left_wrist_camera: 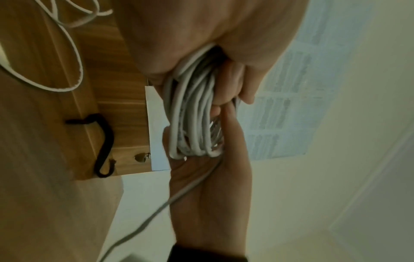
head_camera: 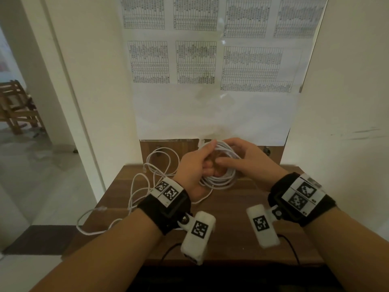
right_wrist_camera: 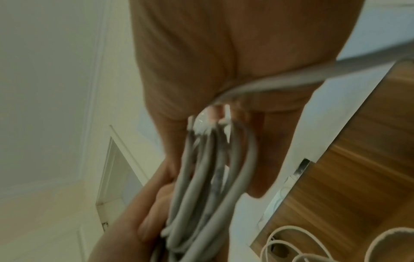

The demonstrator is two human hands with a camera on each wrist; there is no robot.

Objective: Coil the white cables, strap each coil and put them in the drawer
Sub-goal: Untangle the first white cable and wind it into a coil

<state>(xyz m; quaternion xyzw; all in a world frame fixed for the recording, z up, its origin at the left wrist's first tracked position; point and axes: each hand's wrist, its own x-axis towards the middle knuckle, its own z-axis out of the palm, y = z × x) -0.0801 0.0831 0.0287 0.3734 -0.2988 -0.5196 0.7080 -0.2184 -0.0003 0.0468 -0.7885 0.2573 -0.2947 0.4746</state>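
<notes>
Over desk (head_camera: 231, 207): coil (head_camera: 221, 178) w/in both hands' fingers (head_camera: 207, 165).

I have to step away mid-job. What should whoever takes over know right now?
Left hand grips the white coil above the wooden table. Right hand holds the coil's far side.
Loose white cable lies uncoiled on the table's left.
Black strap lies on the table's back ledge.
Done: one coil wound, not strapped.
Left: strap it, coil and strap the loose cable, put both in the drawer, which is not in view.
</notes>
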